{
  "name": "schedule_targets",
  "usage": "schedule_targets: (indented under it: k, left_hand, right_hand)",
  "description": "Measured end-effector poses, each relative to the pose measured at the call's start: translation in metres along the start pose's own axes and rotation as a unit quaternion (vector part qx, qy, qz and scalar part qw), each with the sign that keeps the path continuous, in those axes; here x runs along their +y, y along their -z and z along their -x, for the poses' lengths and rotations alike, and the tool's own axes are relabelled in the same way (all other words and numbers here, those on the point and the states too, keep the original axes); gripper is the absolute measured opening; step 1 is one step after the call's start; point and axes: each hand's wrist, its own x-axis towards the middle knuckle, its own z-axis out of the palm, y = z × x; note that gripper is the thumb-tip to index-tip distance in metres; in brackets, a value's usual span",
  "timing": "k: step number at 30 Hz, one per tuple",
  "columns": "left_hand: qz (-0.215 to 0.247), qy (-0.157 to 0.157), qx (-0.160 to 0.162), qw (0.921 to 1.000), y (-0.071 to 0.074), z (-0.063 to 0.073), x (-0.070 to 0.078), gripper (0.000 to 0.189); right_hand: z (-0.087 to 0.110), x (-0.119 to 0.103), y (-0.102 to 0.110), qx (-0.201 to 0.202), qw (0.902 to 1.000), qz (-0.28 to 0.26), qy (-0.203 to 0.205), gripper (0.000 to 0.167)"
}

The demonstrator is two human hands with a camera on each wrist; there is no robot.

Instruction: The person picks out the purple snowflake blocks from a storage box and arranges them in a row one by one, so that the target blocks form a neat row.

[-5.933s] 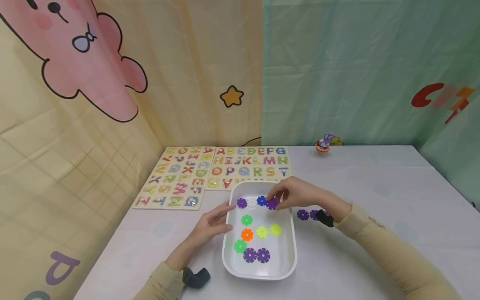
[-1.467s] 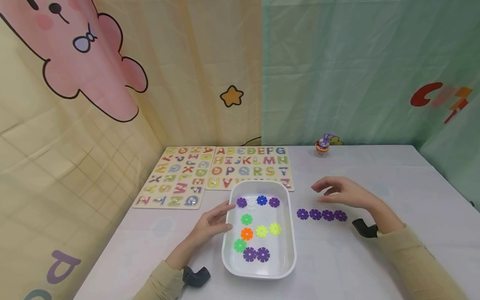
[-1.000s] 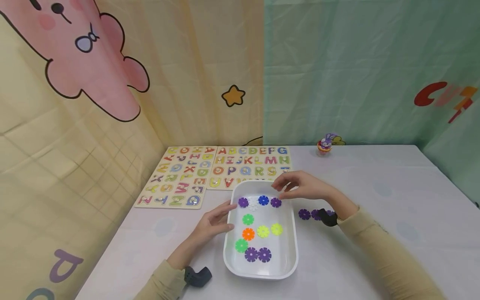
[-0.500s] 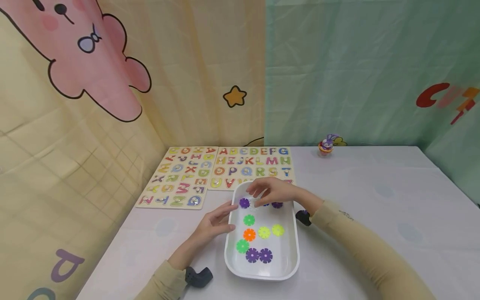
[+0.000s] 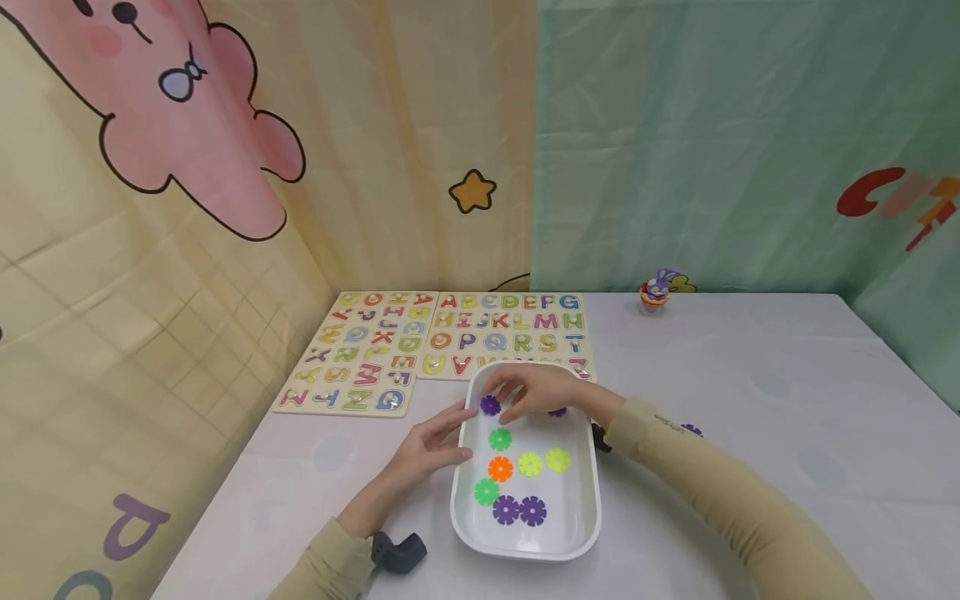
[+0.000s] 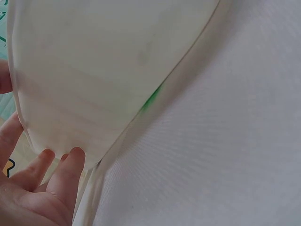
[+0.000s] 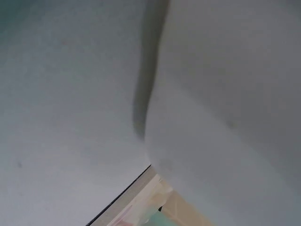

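Over the far end of the white tray (image 5: pixel 558 533) we find the right hand (image 5: pixel 543 388), fingers curved and parted from the thumb, the far-left purple disc (image 5: pixel 490 406) just at its fingertips; whether they touch it, we cannot tell. The left hand (image 5: pixel 422 448) rests at the tray's left side, fingers loosely extended, tips against rim and outer wall.

In the tray we count, nearer us, a green disc (image 5: pixel 500 439), an orange disc (image 5: pixel 500 469), two yellow discs (image 5: pixel 529 464), a second green disc (image 5: pixel 487 492) and a purple pair (image 5: pixel 532 511). Another purple disc (image 5: pixel 557 412) shows partly under the right wrist.

Past the right sleeve (image 5: pixel 697 475), a sliver of purple disc (image 5: pixel 692 429) on the table (image 5: pixel 750 375). Behind: two letter boards (image 5: pixel 352 354), a small rabbit figure (image 5: pixel 655 292).

Against 1.5 s ago, the right hand has crossed from table to tray; white and blue discs we saw there are now out of sight.
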Motion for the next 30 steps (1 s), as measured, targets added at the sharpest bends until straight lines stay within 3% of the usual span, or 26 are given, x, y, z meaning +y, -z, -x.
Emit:
schedule_targets:
  k: [13,30]
  left_hand:
    - [0.008,0.006,0.003,0.9999,-0.0007,0.0008,0.0007,0.055]
    - [0.003,-0.006,-0.002,1.0000,0.0004,-0.0011,-0.0018,0.054]
  right_hand:
    - [-0.0059,0.0042,-0.0017,-0.010,0.9970,0.076,-0.015,0.039]
    - [-0.0062,0.0063,-0.0052,0.000,0.9936,0.112,-0.015,0.027]
